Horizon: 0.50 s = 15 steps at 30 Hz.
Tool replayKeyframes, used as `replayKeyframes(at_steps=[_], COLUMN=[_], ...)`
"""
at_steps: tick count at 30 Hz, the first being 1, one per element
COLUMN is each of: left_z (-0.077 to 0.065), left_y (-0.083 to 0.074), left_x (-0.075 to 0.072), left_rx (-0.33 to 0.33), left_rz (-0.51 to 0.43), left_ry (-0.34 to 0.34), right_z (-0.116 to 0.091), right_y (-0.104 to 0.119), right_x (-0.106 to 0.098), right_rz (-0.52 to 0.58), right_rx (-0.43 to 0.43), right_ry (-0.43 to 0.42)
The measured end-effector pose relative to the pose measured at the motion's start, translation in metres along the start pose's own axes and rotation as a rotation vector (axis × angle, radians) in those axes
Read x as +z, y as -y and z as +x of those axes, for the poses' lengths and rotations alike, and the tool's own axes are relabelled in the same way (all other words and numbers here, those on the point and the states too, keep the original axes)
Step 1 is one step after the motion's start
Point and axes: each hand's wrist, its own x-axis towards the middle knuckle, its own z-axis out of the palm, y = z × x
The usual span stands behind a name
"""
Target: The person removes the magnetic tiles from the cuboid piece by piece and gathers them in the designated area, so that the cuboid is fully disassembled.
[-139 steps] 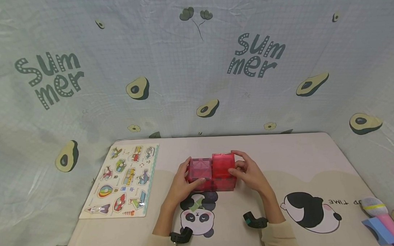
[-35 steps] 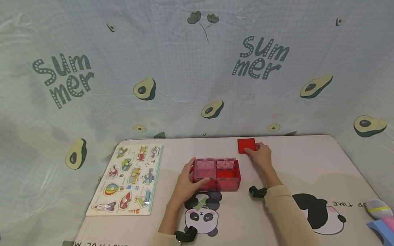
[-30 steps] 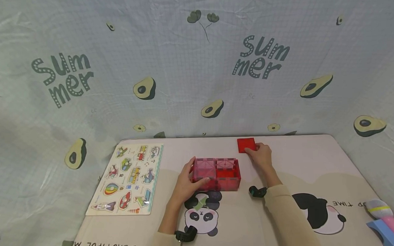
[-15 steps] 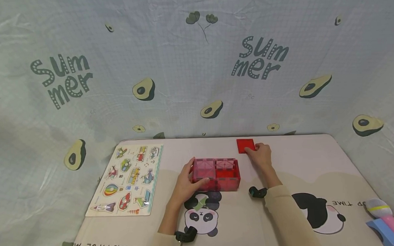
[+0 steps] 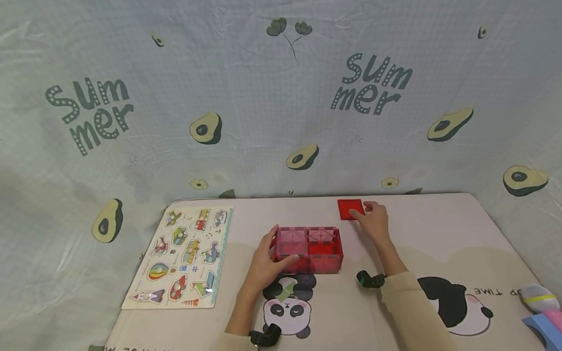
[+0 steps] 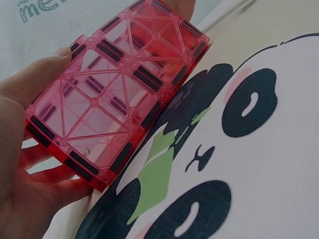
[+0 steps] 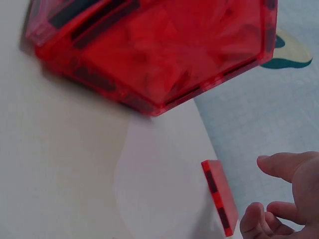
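A box built of translucent pink and red magnetic tiles (image 5: 322, 263) stands at the middle of the table. Its right half is open at the top; a pink pane seems to cover the left. My left hand (image 5: 264, 264) grips its left end, thumb along the front, fingers behind. In the left wrist view, X-ribbed tiles (image 6: 94, 102) with dark edge magnets form the near wall. A loose red magnetic tile (image 5: 348, 209) lies flat near the back edge. My right hand (image 5: 374, 224) hovers beside it; the right wrist view shows thumb and fingers apart from the tile (image 7: 219, 199).
A puzzle board (image 5: 174, 259) with vehicle pictures lies on the left of the table. A pink toy microphone (image 5: 552, 310) and a blue curved block (image 5: 544, 331) sit at the front right corner. A printed curtain (image 5: 259, 93) hangs behind the table.
My right hand has carried the red magnetic tile from the box's right half to the back of the table, then let go and drawn slightly away. My left hand has kept its grip.
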Motion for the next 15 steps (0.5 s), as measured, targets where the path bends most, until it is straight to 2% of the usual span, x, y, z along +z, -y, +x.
replayKeyframes(at_steps=[15], left_z=[-0.001], left_y=[-0.001], left_x=[0.000], left_rx=[0.006], left_rz=[-0.022], left_ry=[0.004], right_z=[-0.024], right_y=[0.016], right_x=[-0.001], right_rz=[0.018], right_rx=[-0.039], right_ry=[0.016])
